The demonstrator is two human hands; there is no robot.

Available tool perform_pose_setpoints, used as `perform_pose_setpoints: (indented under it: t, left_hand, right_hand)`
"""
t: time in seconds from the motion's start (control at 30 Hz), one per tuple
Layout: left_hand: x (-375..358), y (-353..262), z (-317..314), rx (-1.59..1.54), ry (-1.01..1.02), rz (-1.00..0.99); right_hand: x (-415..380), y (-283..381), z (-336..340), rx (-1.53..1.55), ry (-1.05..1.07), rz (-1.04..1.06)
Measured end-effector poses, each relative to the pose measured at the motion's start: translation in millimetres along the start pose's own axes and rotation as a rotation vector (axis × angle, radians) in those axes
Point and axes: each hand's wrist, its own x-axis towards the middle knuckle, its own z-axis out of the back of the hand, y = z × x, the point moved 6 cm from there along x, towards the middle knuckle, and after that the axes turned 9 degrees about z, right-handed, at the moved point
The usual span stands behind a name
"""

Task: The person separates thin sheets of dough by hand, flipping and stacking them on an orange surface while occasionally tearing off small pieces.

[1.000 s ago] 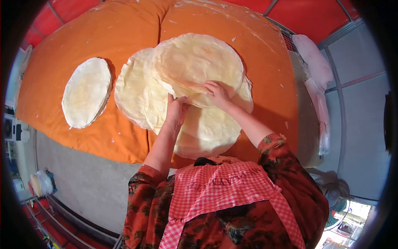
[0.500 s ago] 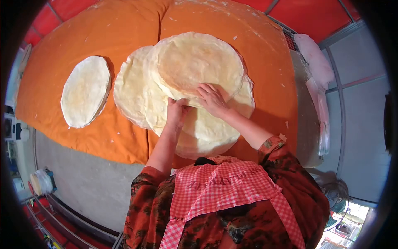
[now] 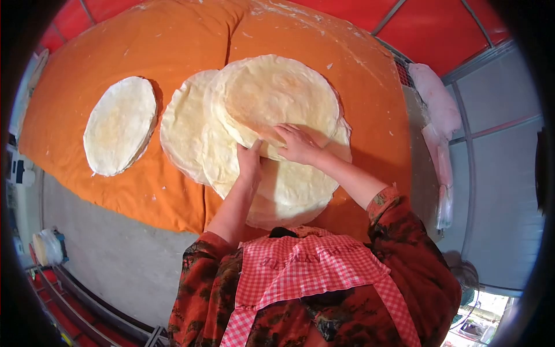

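Orange cloth covered our surface, flour-flecked. On it lay our spread of overlapping flatbreads, with a separate stack well apart to the left. The top flatbread sat upper-centre on the pile. Our right hand pressed flat on its near edge, fingers spread; our left hand touched the rim beside it, pinch unclear. Sorting seemed partway; most rounds unmoved.

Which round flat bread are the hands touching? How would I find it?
Look at the big orange cloth. In its middle lie overlapping pale flatbreads; the top flatbread sits farthest back, with the left hand and right hand at its near edge. Nothing covers it, unlike the others, and the lone flatbread lies apart.
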Motion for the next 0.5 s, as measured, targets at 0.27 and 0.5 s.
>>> perform_pose_setpoints:
  t: [0.27,0.5]
  left_hand:
    - [11.6,3.1,4.0,0.012,-0.072,-0.129]
    - [7.9,7.9,3.8,-0.178,0.171,-0.068]
  right_hand:
    - [10.5,-11.5,-25.8,-0.103,0.024,-0.291]
    - [71.9,-19.8,155.7,-0.215,-0.2,-0.304]
